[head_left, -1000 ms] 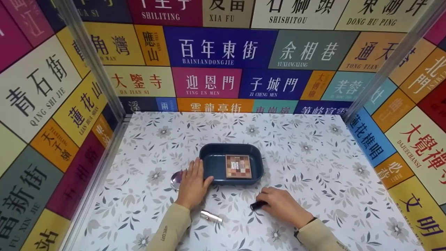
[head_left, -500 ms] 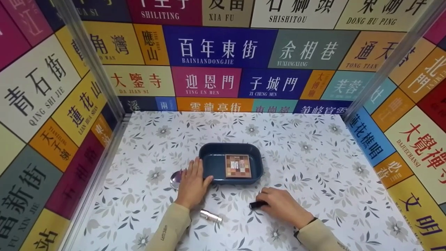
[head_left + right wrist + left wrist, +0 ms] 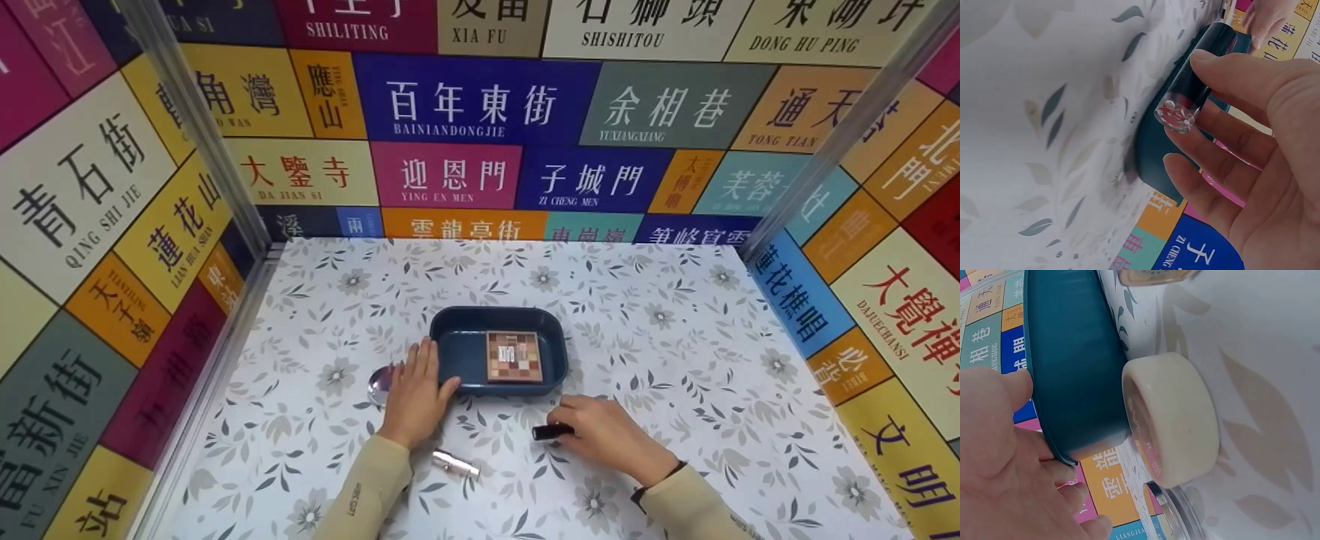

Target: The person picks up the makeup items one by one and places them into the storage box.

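My left hand (image 3: 414, 394) lies against the left end of a dark blue rectangular tray (image 3: 459, 386), fingers extended and thumb near its front corner. Inside the tray, toward its right end, sits a square eyeshadow palette (image 3: 514, 357). My right hand (image 3: 607, 437) pinches a black lipstick tube (image 3: 551, 431) between thumb and fingers, in front of the tray. The right wrist view shows the clear, faceted end of this lipstick tube (image 3: 1199, 67), reddish inside.
A shiny round compact (image 3: 379, 384) is partly hidden by my left hand. A champagne-coloured metallic tube (image 3: 455, 463) lies nearer me. In the left wrist view, a cream-coloured round item (image 3: 1182, 419) stands out beside the tray. Printed wall panels (image 3: 472, 97) enclose the floral tabletop (image 3: 660, 300).
My right hand has moved slightly away from me, and the lipstick tube has turned from slanted to nearly level. My left hand and the tray have stayed in place.
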{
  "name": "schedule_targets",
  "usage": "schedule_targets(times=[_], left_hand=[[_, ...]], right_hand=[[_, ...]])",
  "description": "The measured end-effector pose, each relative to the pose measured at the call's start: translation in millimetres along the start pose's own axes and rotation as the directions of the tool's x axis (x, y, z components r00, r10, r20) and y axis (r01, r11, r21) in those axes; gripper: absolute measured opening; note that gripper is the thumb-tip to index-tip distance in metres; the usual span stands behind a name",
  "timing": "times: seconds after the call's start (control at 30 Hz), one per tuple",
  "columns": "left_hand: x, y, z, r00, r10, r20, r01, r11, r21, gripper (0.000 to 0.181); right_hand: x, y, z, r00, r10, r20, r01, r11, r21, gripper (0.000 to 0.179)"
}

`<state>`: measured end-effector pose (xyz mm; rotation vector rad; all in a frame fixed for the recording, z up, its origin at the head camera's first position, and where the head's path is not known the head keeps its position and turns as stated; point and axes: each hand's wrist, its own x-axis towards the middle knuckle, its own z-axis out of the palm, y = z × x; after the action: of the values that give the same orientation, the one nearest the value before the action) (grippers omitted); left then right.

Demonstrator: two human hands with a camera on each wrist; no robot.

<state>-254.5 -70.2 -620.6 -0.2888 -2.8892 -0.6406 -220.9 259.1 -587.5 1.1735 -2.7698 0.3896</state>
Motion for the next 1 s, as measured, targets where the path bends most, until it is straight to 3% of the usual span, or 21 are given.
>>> schedule_targets(times=[0.53,0.83,1.0], left_hand=[[0.5,-0.8,1.2,1.000,-0.009,0.000,0.009,1.000,-0.015,0.076],[0.2,-0.2,1.1,1.000,-0.004,0.000,0.004,1.000,-0.021,0.075],[-0.7,-0.3,0.4,1.000,-0.002,-0.002,0.002,1.000,-0.017,0.075]], right_hand=[[22.0,-8,-24,1.000,0.000,0.009,0.000,0.999,0.037,0.021],[43.1,-5,-38,0.999,-0.009,-0.042,0.010,0.999,0.039,0.024],[57.6,-1,-44,1.000,-0.003,-0.025,0.003,1.000,0.029,0.024]])
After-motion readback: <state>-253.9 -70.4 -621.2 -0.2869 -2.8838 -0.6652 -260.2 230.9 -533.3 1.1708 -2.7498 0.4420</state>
